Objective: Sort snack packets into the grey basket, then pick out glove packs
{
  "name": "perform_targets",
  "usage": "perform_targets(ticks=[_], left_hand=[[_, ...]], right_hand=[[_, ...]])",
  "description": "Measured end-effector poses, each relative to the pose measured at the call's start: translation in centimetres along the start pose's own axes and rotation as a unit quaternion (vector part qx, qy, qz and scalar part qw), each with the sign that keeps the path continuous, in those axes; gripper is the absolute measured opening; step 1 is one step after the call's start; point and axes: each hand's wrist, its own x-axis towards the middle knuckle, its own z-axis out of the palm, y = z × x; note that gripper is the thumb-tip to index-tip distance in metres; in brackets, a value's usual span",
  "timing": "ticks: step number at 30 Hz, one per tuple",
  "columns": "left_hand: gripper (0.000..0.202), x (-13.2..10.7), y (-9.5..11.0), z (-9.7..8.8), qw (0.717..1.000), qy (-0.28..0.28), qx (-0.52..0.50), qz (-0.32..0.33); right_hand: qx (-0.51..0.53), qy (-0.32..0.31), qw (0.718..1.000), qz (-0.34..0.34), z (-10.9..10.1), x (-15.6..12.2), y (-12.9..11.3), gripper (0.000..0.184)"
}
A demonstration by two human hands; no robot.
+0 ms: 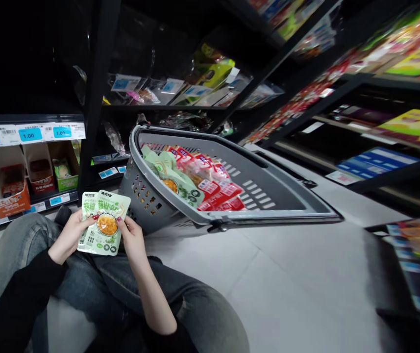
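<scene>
Over my crossed legs, my left hand point(74, 233) pinches the left side of two overlapping green snack packets point(107, 226). My right hand point(132, 234) grips their right edge, thumb on the front. A picture of orange-yellow food is printed on the front packet. Just beyond them stands a grey shopping basket point(294, 198). Inside it lie more green packets point(165, 169) on the left and several red and clear packets point(215, 184) beside them.
At the left, shelves with blue price tags point(29, 135) hold open boxes, among them an orange box point(9, 196). Dark racks of bagged goods point(213, 73) rise behind the basket. More shelving runs along the right, blurred. Pale floor tiles point(268, 274) lie beside my knee.
</scene>
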Motion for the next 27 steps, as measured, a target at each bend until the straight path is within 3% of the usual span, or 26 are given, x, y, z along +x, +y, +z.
perform_targets(ticks=[7, 14, 17, 20, 22, 24, 27], left_hand=[[0.038, -0.1, -0.1, 0.0, 1.0, -0.01, 0.002, -0.006], [0.04, 0.3, -0.1, -0.1, 1.0, -0.001, 0.006, -0.005], [0.04, 0.4, 0.3, -0.5, 1.0, 0.018, -0.012, 0.004], [0.034, 0.5, 0.5, -0.7, 0.999, 0.045, -0.018, 0.002], [0.031, 0.5, 0.5, -0.7, 0.999, 0.051, -0.013, 0.002], [0.031, 0.5, 0.5, -0.7, 0.999, 0.049, -0.008, 0.005], [0.028, 0.5, 0.4, -0.7, 0.999, 0.049, -0.01, 0.005]], right_hand=[[0.022, 0.007, 1.0, 0.002, 0.0, 0.0, 0.4, 0.028], [0.089, 0.096, 0.991, -0.026, -0.2, -0.1, 0.7, 0.023], [0.181, 0.047, 0.982, 0.016, -0.5, -0.4, 0.3, 0.021], [0.227, -0.035, 0.971, 0.062, -0.8, -1.0, 0.0, 0.033], [0.301, -0.113, 0.942, 0.097, -0.8, -1.4, 0.1, 0.04], [0.389, -0.183, 0.894, 0.127, -0.7, -1.7, 0.3, 0.046], [0.457, -0.213, 0.852, 0.145, -0.5, -1.7, 0.6, 0.046]])
